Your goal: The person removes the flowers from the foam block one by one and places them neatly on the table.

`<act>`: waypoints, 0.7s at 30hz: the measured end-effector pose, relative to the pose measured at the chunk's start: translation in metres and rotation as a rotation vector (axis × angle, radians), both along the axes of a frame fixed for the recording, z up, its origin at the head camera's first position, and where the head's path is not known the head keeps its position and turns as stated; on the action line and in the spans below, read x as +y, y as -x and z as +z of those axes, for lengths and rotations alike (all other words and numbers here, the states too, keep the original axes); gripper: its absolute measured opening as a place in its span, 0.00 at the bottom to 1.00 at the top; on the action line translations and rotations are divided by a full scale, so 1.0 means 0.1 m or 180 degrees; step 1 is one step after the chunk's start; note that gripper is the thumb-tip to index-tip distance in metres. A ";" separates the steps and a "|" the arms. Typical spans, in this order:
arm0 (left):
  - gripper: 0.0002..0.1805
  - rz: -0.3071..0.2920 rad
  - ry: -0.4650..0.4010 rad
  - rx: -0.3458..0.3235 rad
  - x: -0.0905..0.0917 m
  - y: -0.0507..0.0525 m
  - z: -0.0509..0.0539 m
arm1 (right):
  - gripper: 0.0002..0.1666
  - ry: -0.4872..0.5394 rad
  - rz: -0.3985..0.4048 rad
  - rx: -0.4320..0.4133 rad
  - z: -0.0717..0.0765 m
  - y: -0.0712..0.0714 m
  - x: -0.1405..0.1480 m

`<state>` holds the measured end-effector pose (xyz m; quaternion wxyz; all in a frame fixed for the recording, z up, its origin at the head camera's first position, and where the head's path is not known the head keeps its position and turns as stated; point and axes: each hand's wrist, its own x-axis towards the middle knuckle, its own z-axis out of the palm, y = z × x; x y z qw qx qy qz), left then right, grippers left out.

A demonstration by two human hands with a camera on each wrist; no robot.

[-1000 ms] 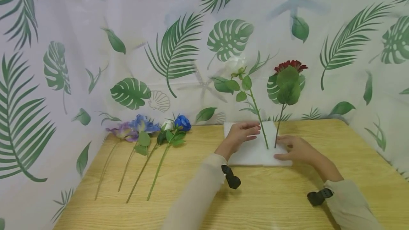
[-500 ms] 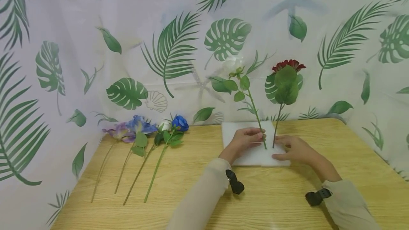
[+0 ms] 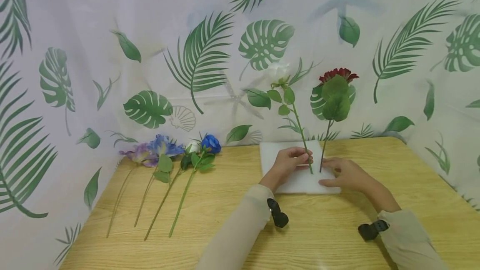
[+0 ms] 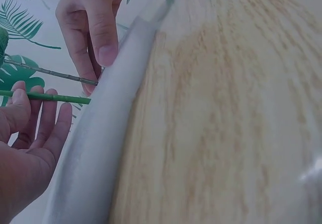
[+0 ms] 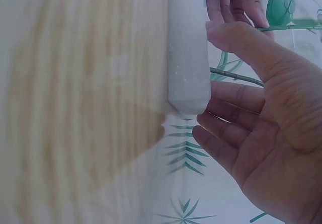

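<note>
My left hand (image 3: 286, 165) pinches the lower green stem of an artificial white rose (image 3: 297, 118) between thumb and fingers. The stem leans left, its foot at the white foam block (image 3: 288, 186). Beside it a red flower (image 3: 339, 76) with broad green leaves stands on a dark stem in the foam. My right hand (image 3: 350, 174) rests at the foam's right side, thumb and fingers spread and fairly straight. In the right wrist view the thumb and fingertips of that hand (image 5: 271, 108) touch the foam's face and end, and the dark stem passes between them.
On the wooden table's (image 3: 225, 216) left side lie several artificial flowers: a purple one (image 3: 140, 154), a light blue one (image 3: 165, 146), a small white rose (image 3: 193, 147) and a blue rose (image 3: 211, 144). A leaf-printed curtain (image 3: 225, 53) hangs behind the table.
My left hand has moved right and closed its fingers on the white rose's stem, which its fingers were only near before. My right hand has stayed at the foam.
</note>
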<state>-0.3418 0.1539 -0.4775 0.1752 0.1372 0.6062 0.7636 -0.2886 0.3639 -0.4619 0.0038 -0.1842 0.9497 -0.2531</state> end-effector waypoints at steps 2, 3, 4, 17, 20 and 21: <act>0.11 0.0003 -0.0009 0.0010 -0.01 0.00 0.00 | 0.42 0.0003 -0.0003 -0.0022 0.01 0.00 -0.01; 0.11 -0.0001 -0.0009 0.0019 -0.01 0.00 -0.01 | 0.42 0.0008 -0.0010 -0.0037 0.01 0.00 -0.02; 0.11 -0.0004 -0.0007 0.0031 -0.02 -0.01 -0.01 | 0.42 0.0008 -0.0011 -0.0044 0.01 0.00 -0.03; 0.13 0.0013 -0.0129 0.0117 -0.10 0.05 0.11 | 0.41 -0.0028 0.0008 -0.0047 0.02 -0.01 -0.03; 0.13 0.0030 -0.0110 0.0129 -0.14 0.06 0.14 | 0.40 -0.0033 0.0002 -0.0043 0.03 -0.02 -0.03; 0.13 0.0039 -0.0098 0.0137 -0.15 0.06 0.14 | 0.40 -0.0047 0.0011 -0.0032 0.03 -0.02 -0.03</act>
